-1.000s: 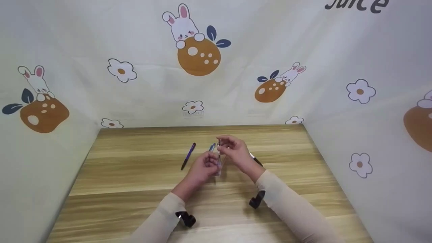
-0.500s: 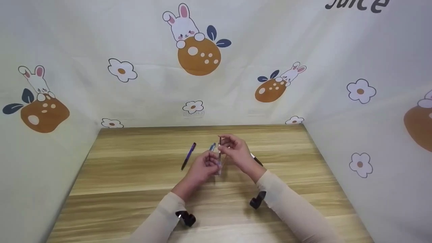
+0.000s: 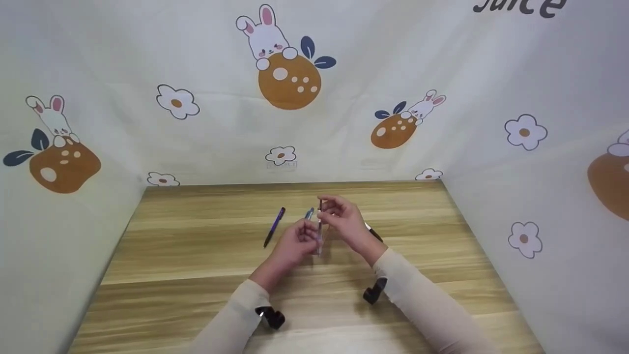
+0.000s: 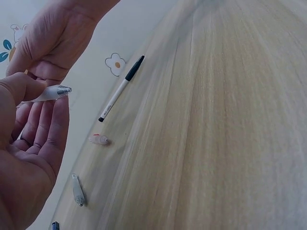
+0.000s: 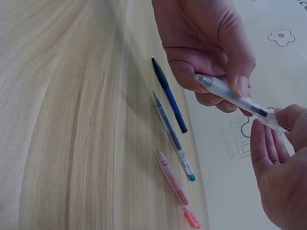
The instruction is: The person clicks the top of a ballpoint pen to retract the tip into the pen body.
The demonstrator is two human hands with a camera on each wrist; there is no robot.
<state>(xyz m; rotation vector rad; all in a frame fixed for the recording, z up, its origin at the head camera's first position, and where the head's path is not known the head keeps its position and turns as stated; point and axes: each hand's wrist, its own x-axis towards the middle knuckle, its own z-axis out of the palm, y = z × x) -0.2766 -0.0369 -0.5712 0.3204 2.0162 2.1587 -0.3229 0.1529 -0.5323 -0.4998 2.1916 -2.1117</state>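
A white retractable pen [image 5: 225, 91] with a silver tip and a clear, dark-cored end is held between the two hands above the table. My left hand [image 3: 297, 243] pinches its white barrel near the silver tip, thumb on top and the other fingers curled beneath. At the opposite, clear end, my right hand [image 3: 346, 221] holds the pen between thumb and fingers. In the left wrist view the silver tip points away from the left thumb, with the right hand [image 4: 57, 48] behind it.
On the wooden table [image 3: 196, 265] lie a blue-purple and black pen [image 3: 273, 227], a clear pen with a teal end [image 5: 172, 134], a pink pen [image 5: 173, 182] and a white pen with a black cap [image 4: 121, 91]. A printed cloth [image 3: 216, 128] walls the back and sides.
Over the last second the right hand has shifted very slightly at the pen's upper end. The left hand and the pens on the table stay in place.
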